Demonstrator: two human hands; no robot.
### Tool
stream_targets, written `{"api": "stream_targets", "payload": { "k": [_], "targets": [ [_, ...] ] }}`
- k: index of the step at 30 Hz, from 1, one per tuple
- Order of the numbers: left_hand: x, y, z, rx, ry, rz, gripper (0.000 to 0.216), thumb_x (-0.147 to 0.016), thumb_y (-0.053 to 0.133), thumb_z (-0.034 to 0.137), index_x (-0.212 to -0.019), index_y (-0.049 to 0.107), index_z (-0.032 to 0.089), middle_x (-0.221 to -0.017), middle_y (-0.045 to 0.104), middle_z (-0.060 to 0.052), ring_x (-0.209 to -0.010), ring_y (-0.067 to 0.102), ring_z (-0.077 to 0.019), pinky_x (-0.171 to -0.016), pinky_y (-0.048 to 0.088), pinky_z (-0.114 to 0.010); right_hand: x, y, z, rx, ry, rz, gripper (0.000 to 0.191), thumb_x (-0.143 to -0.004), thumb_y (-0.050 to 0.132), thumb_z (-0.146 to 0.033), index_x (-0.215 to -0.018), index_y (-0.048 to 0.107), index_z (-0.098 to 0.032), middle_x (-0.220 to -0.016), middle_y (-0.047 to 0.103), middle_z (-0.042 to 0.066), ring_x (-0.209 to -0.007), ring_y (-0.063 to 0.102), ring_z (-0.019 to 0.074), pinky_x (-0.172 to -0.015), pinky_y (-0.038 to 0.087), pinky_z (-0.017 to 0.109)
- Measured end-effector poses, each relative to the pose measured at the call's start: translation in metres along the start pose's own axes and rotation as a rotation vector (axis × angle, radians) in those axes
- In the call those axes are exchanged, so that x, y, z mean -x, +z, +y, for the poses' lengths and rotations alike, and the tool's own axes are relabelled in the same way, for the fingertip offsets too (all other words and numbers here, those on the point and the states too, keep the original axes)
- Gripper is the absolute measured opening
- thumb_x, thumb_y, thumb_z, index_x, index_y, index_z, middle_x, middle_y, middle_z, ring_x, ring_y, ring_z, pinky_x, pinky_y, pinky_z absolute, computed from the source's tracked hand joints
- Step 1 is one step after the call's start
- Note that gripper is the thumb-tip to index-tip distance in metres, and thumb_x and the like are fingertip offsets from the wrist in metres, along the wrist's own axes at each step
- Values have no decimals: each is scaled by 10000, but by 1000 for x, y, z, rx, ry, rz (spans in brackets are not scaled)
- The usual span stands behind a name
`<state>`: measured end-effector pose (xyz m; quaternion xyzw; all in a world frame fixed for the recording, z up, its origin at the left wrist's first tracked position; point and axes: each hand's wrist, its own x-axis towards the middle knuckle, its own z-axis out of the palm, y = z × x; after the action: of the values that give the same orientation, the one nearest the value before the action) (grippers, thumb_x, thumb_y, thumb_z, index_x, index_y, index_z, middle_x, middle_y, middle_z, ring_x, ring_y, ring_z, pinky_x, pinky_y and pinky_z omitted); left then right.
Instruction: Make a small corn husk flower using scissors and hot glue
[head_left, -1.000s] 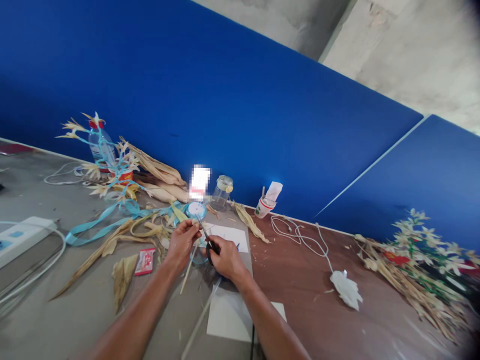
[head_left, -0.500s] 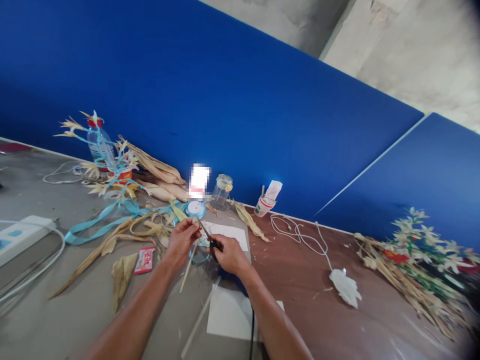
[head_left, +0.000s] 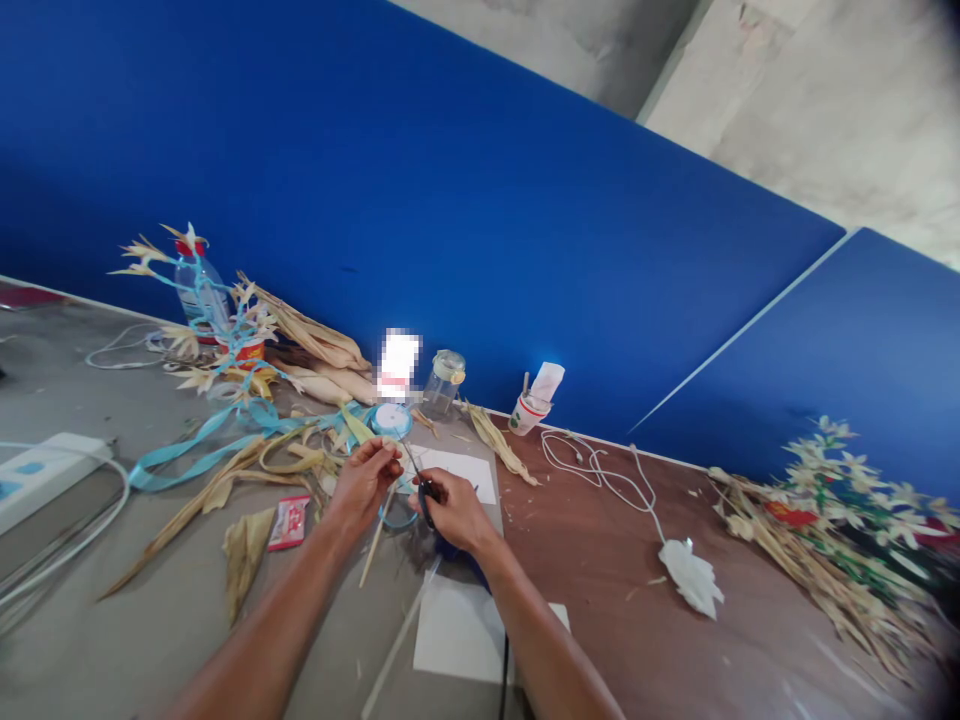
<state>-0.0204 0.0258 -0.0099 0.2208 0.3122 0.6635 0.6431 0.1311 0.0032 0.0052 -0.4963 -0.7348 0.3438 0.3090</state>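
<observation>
Dark-handled scissors [head_left: 425, 493] are gripped by my right hand [head_left: 454, 509], their blades pointing up and to the left. Close by on the left, my left hand [head_left: 367, 476] is closed in a pinch; a small pale piece shows at its fingertips, too small to name. The blade tips are just right of those fingertips. Behind the hands lies a spool of light blue ribbon [head_left: 391, 419], and a green husk strip [head_left: 357, 424] is beside it. White paper [head_left: 469, 473] lies under and behind the right hand.
Dried corn husks [head_left: 322, 340] and a blue-stemmed husk flower branch [head_left: 238, 330] stand at the back left. A glass jar [head_left: 444, 383] and a paper cup [head_left: 529, 412] are by the blue partition [head_left: 480, 220]. A power strip [head_left: 52, 475] sits left, a white cable [head_left: 600, 465] right.
The scissors have drawn back slightly to the right of the left fingertips, and their blades look steeper. My left hand stays nearly in place, still pinching.
</observation>
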Motion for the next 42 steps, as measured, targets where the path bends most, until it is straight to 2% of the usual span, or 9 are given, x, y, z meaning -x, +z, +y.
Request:
{"api": "stream_targets", "payload": {
  "k": [11,22,42],
  "targets": [
    [0,1,-1,-24,4,0,233,-542,780,197,-680,602,141,-593,601,33,-464,518,-57,-496,441,-180,3,-2,-7,109,-43,-1,194,-724,572,-298,-868,662,-204,-613,525,-39,-566,443,105,-508,321,183],
    [0,1,-2,-25,3,-24,221,-558,774,197,-685,601,145,-589,587,42,-471,515,-53,-490,428,-174,4,-2,-10,46,-34,-21,159,-728,565,-262,-847,649,-198,-600,512,-45,-544,432,96,-507,318,182],
    [1,2,-2,-20,-3,-35,227,-561,782,211,-682,601,146,-597,585,37,-475,507,-48,-480,418,-160,3,-1,-11,-9,-7,-33,192,-723,555,-266,-870,655,-194,-664,589,-28,-573,486,108,-546,354,196]
  ]
}}
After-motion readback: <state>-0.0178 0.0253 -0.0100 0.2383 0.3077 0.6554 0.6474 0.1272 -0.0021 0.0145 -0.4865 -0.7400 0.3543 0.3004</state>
